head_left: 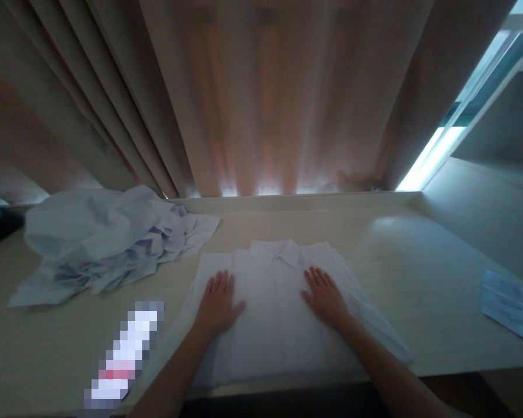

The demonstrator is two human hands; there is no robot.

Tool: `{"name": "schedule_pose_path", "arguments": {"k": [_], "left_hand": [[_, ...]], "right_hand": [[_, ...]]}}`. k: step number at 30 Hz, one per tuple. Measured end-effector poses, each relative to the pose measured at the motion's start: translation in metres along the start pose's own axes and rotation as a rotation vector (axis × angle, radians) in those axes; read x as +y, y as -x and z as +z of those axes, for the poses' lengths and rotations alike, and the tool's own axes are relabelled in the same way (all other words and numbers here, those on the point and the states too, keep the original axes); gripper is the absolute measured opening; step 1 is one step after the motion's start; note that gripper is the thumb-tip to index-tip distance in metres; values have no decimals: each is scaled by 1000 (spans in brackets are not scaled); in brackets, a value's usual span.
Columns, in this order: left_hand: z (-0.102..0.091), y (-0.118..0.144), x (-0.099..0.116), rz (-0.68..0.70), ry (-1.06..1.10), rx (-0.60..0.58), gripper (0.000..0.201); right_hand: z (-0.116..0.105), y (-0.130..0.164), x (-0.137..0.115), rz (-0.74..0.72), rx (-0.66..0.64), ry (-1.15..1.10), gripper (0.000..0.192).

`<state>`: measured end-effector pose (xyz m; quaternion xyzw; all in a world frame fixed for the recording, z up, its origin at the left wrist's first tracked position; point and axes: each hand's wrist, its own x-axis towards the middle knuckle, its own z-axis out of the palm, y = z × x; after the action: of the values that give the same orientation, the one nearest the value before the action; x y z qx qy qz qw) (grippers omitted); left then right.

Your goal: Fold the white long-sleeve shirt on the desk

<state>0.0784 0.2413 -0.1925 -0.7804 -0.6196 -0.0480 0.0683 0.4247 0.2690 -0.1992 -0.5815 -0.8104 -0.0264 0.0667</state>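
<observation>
- The white shirt (pixel 273 302) lies flat, collar toward the far edge, at the middle of the table's (pixel 418 278) near edge
- Left hand (pixel 217 305) presses on it, palm down, fingers spread flat, holding nothing
- Right hand (pixel 325 297) does likewise, open and flat on the shirt's right half
- A crumpled pile of clothes (pixel 100 244) sits toward the far left corner
- A pale packet (pixel 509 305) lies at the right edge

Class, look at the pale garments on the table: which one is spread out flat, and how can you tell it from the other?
The white collared shirt under the left hand and right hand lies flat, collar away from the person. The crumpled heap at the left is bunched.
</observation>
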Motion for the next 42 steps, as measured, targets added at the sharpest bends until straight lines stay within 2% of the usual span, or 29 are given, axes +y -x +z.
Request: {"name": "schedule_pose_path", "arguments": {"k": [5, 8, 13, 17, 20, 25, 29, 32, 35, 37, 39, 41, 42], "left_hand": [[10, -1, 29, 77, 48, 0, 75], [16, 2, 38, 107, 64, -15, 77], [6, -1, 31, 125, 50, -29, 73], [-6, 2, 18, 11, 7, -12, 69], [-6, 9, 12, -56, -28, -7, 67], [1, 11, 22, 18, 5, 14, 62], [-12, 4, 28, 118, 134, 44, 48], [-37, 5, 12, -26, 223, 86, 35], [-66, 14, -22, -195, 221, 106, 41], [-82, 23, -45, -303, 215, 61, 40], [-93, 31, -64, -409, 202, -41, 39], [-96, 38, -71, -478, 171, -109, 44], [-94, 40, -70, -460, 158, -108, 47]], "right_hand": [[-1, 0, -1, 12, -4, -2, 64], [-2, 0, -1, 17, 4, 2, 63], [-4, 1, -3, 8, 22, 9, 63], [-3, 1, -2, 7, 18, 1, 64], [-2, 1, -2, 13, 23, -11, 63], [-1, 1, -2, 12, 35, -13, 63], [-1, 1, -2, 19, 30, -30, 63], [-1, 0, -1, 23, 22, -38, 64], [0, 0, -1, 27, 18, -36, 64], [-1, 0, -2, 27, 24, -34, 65], [-2, 1, -2, 24, 29, -41, 64], [-3, 1, -3, 25, 33, -53, 64], [-4, 1, -3, 25, 34, -58, 64]]}}
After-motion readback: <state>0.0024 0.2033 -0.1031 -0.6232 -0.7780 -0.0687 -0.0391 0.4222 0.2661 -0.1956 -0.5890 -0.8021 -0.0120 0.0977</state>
